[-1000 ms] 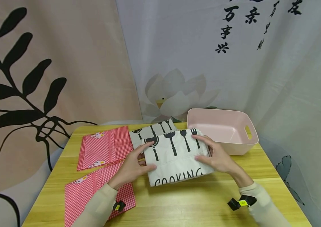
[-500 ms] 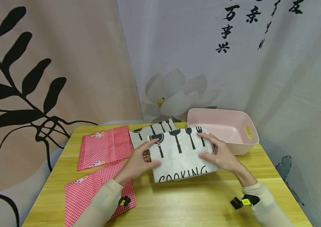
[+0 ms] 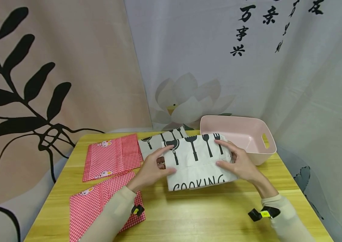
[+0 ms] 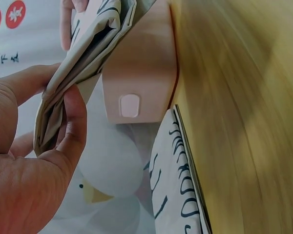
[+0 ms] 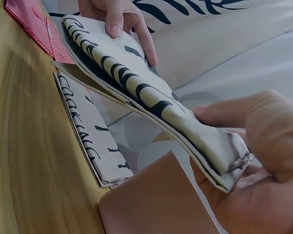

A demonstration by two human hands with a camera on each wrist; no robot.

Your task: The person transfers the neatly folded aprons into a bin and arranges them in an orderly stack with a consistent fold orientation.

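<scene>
A folded white cloth (image 3: 199,164), printed with black kitchen utensils and the word COOKING, is raised above the table between both hands. Its left edge is gripped by my left hand (image 3: 151,171), thumb and index finger on the face and other fingers curled behind. My right hand (image 3: 243,164) pinches the opposite edge the same way. Stacked layers of the cloth (image 4: 88,53) show edge-on in the left wrist view. Behind it, a second folded cloth (image 3: 166,136) with the same print lies on the table, partly hidden.
Two folded red-checked cloths (image 3: 113,156) lie at the left of the wooden table (image 3: 213,218), the nearer one partly under my left sleeve. A pink plastic basket (image 3: 231,129) with a handle cutout stands at the back right. Printed curtains (image 3: 98,67) hang behind.
Both hands have carried the held white cloth a little to the right and slightly farther back, nearer the pink basket. The cloths on the table have stayed put.
</scene>
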